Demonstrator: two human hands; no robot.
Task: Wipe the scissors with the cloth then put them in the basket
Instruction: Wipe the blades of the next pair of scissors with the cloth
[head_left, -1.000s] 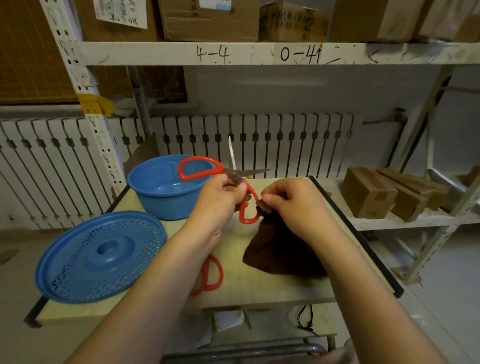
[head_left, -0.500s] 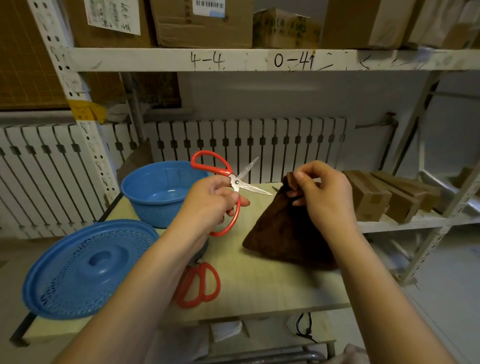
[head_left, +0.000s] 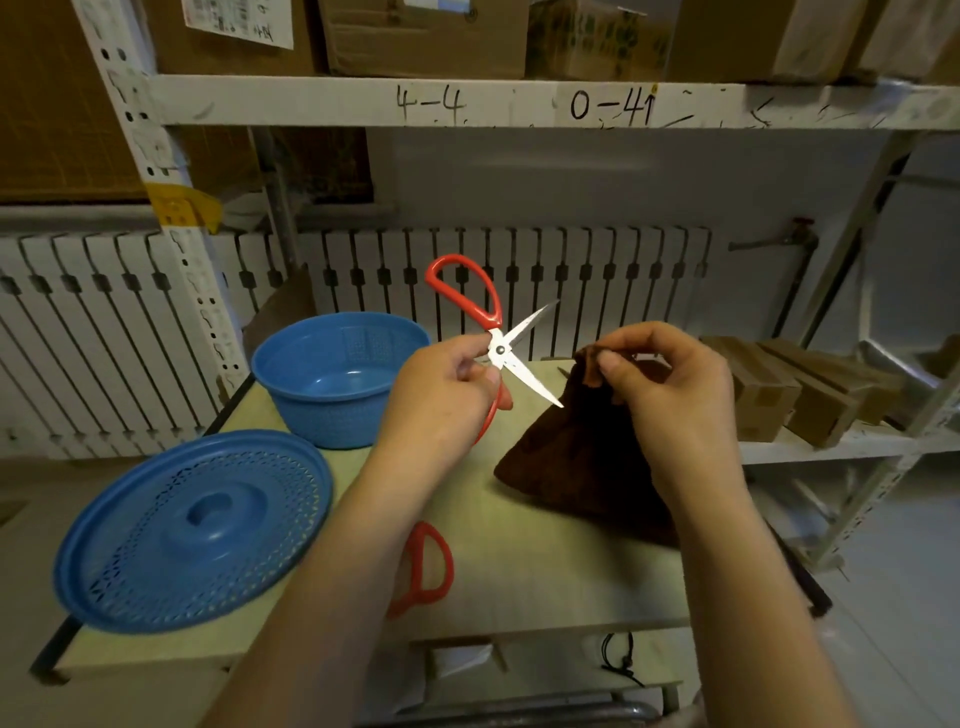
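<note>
We hold the scissors (head_left: 496, 338) up over the counter (head_left: 545, 561), left hand (head_left: 441, 400) gripping near the pivot, blades spread. Our right hand (head_left: 670, 384) pinches the cloth (head_left: 576, 462); we should wipe from pivot to tip, fingers (head_left: 608, 364) behind the edges. The basket (head_left: 332, 379) waits left.

Single head-worn wide-angle view. Looked forward and down from close above the counter (head_left: 545, 571), both forearms entering from the bottom edge. Faced the radiator (head_left: 571, 280) and shelf (head_left: 519, 104) behind. No second view for overlap.
</note>
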